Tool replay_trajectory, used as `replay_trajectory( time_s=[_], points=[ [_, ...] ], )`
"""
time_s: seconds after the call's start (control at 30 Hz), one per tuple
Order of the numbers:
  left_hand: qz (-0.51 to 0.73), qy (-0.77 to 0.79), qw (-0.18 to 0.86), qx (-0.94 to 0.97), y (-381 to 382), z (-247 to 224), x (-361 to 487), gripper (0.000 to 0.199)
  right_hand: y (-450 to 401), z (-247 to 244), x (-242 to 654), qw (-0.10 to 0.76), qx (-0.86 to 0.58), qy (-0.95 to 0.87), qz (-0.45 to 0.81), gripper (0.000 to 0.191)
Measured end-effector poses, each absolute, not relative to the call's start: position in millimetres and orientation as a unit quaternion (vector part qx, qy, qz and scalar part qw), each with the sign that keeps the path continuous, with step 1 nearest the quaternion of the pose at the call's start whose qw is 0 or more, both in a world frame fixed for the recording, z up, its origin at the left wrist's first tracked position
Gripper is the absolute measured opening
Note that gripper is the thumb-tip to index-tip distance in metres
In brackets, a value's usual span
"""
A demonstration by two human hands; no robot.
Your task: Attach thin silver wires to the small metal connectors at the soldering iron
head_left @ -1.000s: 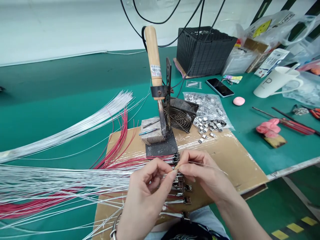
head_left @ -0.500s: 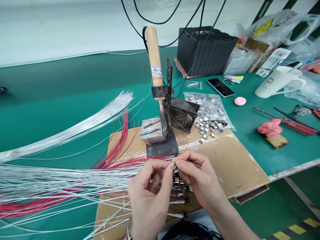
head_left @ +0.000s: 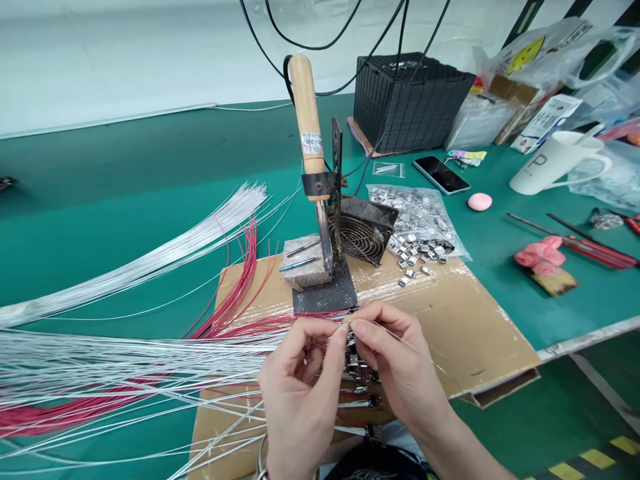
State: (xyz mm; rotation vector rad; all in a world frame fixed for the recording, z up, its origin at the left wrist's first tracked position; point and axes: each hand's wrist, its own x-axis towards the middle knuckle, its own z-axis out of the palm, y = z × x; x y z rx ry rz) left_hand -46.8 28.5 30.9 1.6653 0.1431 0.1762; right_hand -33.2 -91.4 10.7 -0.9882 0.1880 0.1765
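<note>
Fingertip to fingertip, my hands meet over the cardboard, both closed in a pinch. A thin pale wire [head_left: 420, 350] trails to the lower right from my right hand [head_left: 403, 360], which grips it. My left hand [head_left: 305, 393] pinches the wire where the fingertips meet; the exact spot is mostly covered. Beneath and beside the hands lie small metal connectors [head_left: 374, 401] with white wires attached. Long white wires [head_left: 215, 357] run left from there, and red wires [head_left: 243, 273] lie behind them.
A wooden-handled soldering iron [head_left: 306, 107] stands in a holder just beyond the hands, near a small fan [head_left: 360, 237]. A bag of connectors [head_left: 420, 213] spills onto the cardboard [head_left: 465, 320]. Farther right are a phone [head_left: 441, 175], a mug [head_left: 550, 163] and a black crate [head_left: 410, 107].
Hardly anything differs. My left hand has shifted very slightly to the right, and the pinch at the fingertips stays closed.
</note>
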Motion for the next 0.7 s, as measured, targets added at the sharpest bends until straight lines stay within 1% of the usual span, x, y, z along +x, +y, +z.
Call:
replay_trajectory(
  time_s=[0.33,0.5,0.7],
  points=[
    [0.093,0.07,0.686,0.718,30.3,33.6,-41.1,0.009,-92.4,9.5,-31.9,0.865,-0.483,0.108,0.08,0.017],
    [0.09,0.086,0.689,0.714,35.4,31.2,-40.7,0.007,-95.2,6.8,-32.0,0.849,-0.519,0.077,0.066,0.02],
    [0.069,0.068,0.686,0.721,38.4,30.0,-44.4,0.007,-92.2,12.1,-30.4,0.838,-0.539,0.052,0.069,0.016]
  ],
)
